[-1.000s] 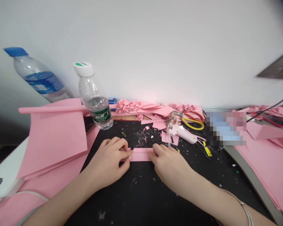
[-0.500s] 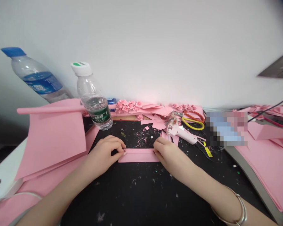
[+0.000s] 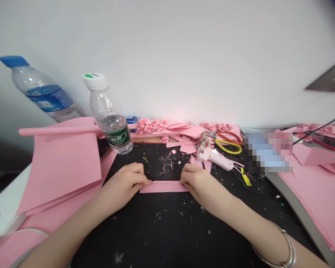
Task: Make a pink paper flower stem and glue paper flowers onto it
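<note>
A narrow strip of pink paper (image 3: pixel 164 187) lies across the black table surface, its far edge turned over toward me. My left hand (image 3: pixel 131 178) pinches the strip's left end, thumb and fingers pressed together at the fold. At the right end my right hand (image 3: pixel 194 178) is closed on the same edge, with its fingertips partly hidden behind the knuckles. Just beyond the right hand rests a pale pink glue gun (image 3: pixel 216 159), its nozzle toward the wall side. Small pink paper scraps (image 3: pixel 167 163) are scattered between the hands, past the strip.
A water bottle (image 3: pixel 118 136) stands at the back left, with a blue-capped bottle (image 3: pixel 48 96) behind it. Pink sheets (image 3: pixel 67 163) are stacked at left, more pink paper (image 3: pixel 321 190) at right. Paper roses (image 3: pixel 152 125) and yellow-and-orange-handled scissors (image 3: pixel 229 145) lie along the wall.
Both hands have rolled or folded the strip's far edge toward me, so the strip looks narrower. The left hand's fingers have closed down further onto the fold.
</note>
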### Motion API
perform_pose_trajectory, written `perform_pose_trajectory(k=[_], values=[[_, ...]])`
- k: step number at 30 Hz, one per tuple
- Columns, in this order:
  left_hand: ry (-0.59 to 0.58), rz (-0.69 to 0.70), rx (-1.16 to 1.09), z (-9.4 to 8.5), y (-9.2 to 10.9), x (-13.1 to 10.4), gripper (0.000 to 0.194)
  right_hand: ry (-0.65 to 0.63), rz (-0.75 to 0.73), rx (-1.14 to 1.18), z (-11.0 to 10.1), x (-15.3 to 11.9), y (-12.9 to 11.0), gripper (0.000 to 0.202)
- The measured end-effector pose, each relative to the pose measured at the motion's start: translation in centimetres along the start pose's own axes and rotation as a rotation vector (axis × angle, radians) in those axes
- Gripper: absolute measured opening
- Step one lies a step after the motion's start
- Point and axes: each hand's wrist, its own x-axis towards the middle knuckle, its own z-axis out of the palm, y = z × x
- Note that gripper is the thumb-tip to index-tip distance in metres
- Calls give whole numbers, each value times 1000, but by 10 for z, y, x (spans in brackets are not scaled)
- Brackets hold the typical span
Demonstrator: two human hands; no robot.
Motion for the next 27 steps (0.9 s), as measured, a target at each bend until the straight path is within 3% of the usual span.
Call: perform_pose_trajectory(k=[5,9,17,27], values=[[-124,38,-55,-9,7,-4,27,-67,-35,-111,-5,-7,-8,19],[-112,18,-63,-8,15,-5,21,-56,-20,-120,-5,-6,-16,15],[-116,25,-94,8,28,1,22,-67,-137,-13,6,3,-30,19],[-141,-179,-116,-4,12,2,14,-132,177,-103,-8,-2,-15,16]])
